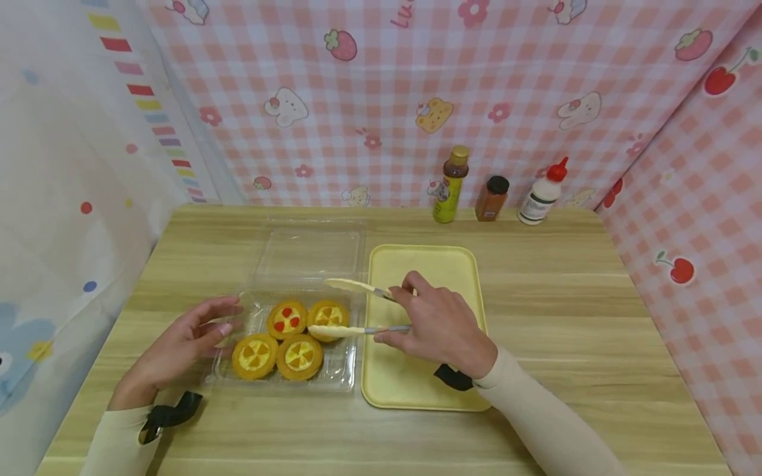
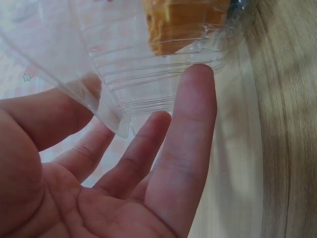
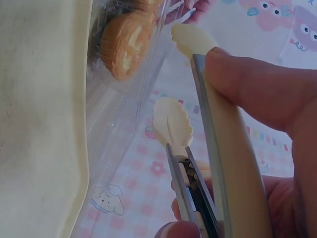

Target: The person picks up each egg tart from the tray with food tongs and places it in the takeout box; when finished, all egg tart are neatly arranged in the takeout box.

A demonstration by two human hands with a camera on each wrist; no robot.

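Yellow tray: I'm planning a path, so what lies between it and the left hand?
In the head view, a clear container with four tarts; the tongs overlap it.

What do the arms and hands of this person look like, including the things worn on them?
Plain, close-fitting, cream-coloured sleeves cover both forearms, the left sleeve and the right sleeve ending near the wrists. The left hand and right hand wear no gloves. A curved black piece shows at the left wrist, and a smaller black piece at the right.
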